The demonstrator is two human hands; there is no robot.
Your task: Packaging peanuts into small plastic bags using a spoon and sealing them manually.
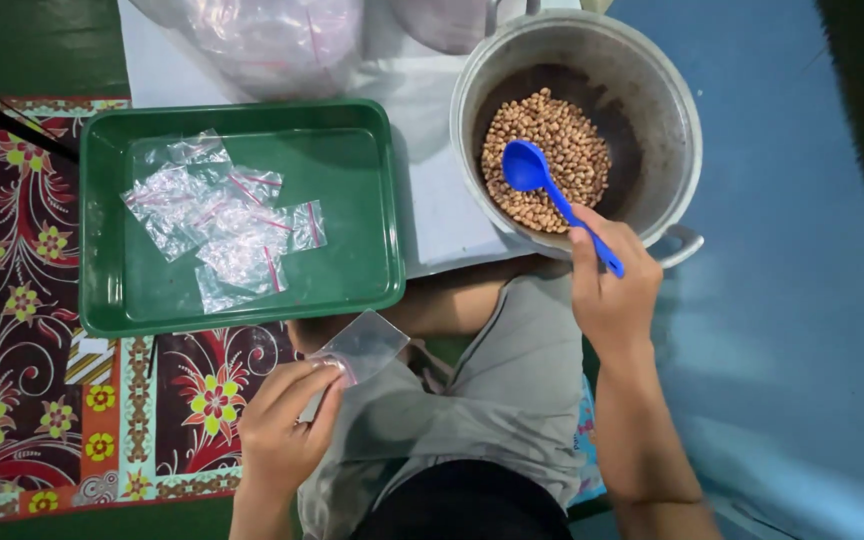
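From the head camera, the right hand point(612, 290) is wrapped tight around the handle of a blue spoon point(552, 195). The spoon is long and thin. Its round bowl points up and left, over the peanuts point(552, 150) in the big metal pot point(672, 110). The left hand point(282, 425) pinches a small clear bag point(362, 345) near the lap. More little bags point(222, 220) lie in the green tray point(112, 290), just beside the pot. The blue floor point(802, 250) on the right has room.
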